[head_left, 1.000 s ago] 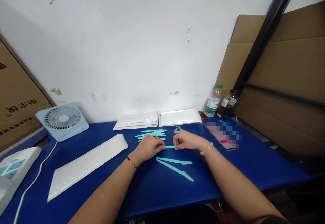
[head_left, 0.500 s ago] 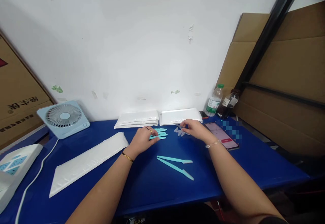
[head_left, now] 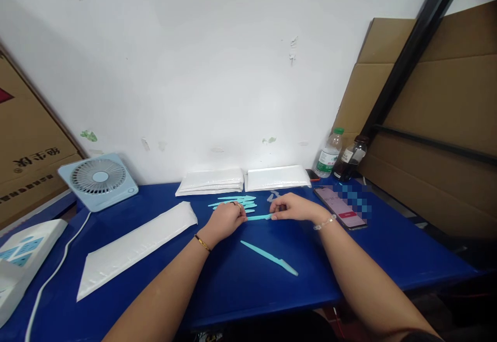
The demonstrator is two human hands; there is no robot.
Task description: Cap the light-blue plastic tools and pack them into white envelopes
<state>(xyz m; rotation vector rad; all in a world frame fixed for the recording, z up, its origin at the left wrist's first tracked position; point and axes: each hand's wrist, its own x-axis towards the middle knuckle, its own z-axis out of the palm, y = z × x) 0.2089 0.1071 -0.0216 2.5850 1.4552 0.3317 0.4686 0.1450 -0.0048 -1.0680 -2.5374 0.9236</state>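
A turquoise razor-like stick (head_left: 258,218) is stretched between my two hands, above the blue table. My left hand (head_left: 228,220) pinches its left end, and my right hand (head_left: 289,208) grips its right end between thumb and fingers. Behind my left hand lies a pile of several turquoise sticks (head_left: 236,198). Small translucent pieces (head_left: 273,195) lie just behind my right hand, which partly hides them. One more turquoise stick (head_left: 269,257) rests at a slant on the table, nearer to me.
White padded packets (head_left: 212,180) and more packets (head_left: 276,177) lie along the wall. Another white packet (head_left: 137,246) is at left, near a fan (head_left: 101,177) and a power strip (head_left: 27,259). A phone (head_left: 339,207) and two bottles (head_left: 328,154) stand or lie at right.
One of the two sticks that lay in front is gone from its place. Both hands have come nearer to me, off the pile and the translucent pieces, and now hold a stick between them.
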